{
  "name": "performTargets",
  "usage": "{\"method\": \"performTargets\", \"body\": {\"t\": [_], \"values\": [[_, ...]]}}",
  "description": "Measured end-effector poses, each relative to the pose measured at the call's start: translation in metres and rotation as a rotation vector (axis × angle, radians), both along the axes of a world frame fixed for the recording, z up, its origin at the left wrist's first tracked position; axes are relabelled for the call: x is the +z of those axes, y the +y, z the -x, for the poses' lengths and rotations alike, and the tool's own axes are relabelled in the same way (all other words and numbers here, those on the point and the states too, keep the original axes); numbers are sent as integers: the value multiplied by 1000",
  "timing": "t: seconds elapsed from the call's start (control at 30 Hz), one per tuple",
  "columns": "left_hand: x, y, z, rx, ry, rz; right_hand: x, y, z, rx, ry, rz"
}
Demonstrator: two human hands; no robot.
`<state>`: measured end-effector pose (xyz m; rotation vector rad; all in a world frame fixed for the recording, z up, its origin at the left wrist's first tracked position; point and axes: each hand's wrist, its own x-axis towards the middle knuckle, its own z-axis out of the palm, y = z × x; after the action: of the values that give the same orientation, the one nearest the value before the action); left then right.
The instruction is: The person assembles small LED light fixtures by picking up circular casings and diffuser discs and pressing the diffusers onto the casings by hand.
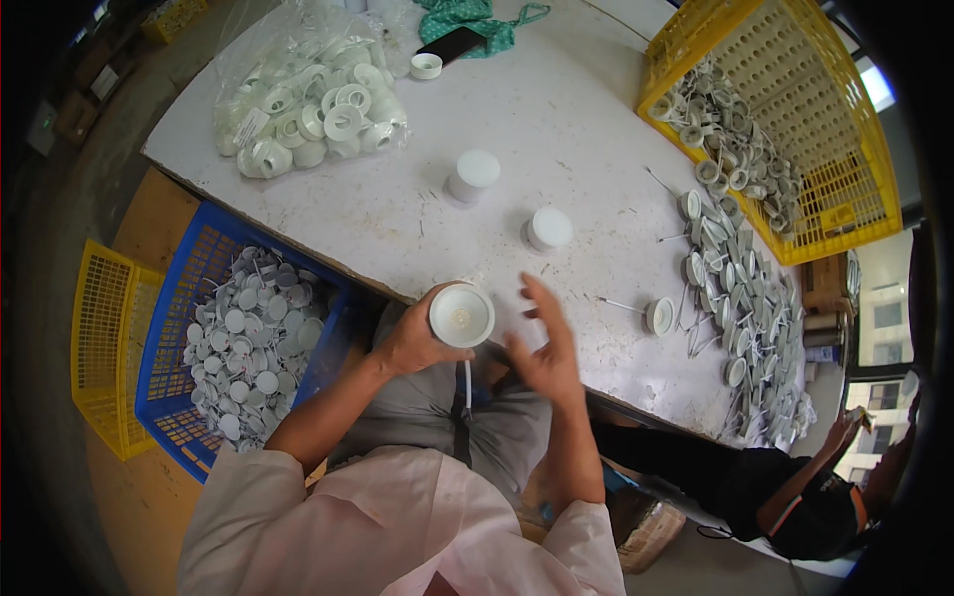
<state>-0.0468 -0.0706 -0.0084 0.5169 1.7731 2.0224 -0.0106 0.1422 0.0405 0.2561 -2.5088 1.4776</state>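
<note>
At the table's near edge, my left hand (405,341) is wrapped round a white round lamp-like housing (463,316). The housing's hollow, dished face is turned up, and a short white wire (468,385) hangs below it. To its right, my right hand (550,350) is raised with fingers apart and nothing between them, somewhat blurred. Beyond my hands, two white cylindrical pieces stand on the table, one nearer (550,228) and one farther left (475,175). A small round cup with a wire (661,316) lies to the right.
A clear bag (308,94) of white rings stands far left, near a black phone (452,46) and green cloth (477,25). Blue crate (164,368) at left holds many white discs. A yellow crate (825,60) and a pile of wired cups (735,308) occupy the right; another person (805,497) is beyond.
</note>
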Motion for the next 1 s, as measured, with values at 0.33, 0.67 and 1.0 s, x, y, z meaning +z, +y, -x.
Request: {"method": "performTargets", "body": {"t": [0.33, 0.67, 1.0], "values": [[-4, -11, -25, 1, 25, 89, -49, 67, 108, -621, -315, 89], [7, -4, -25, -46, -1, 146, -45, 74, 67, -444, -303, 1032], [16, 29, -9, -63, -5, 110, -28, 46, 0, -323, -314, 1183]]}}
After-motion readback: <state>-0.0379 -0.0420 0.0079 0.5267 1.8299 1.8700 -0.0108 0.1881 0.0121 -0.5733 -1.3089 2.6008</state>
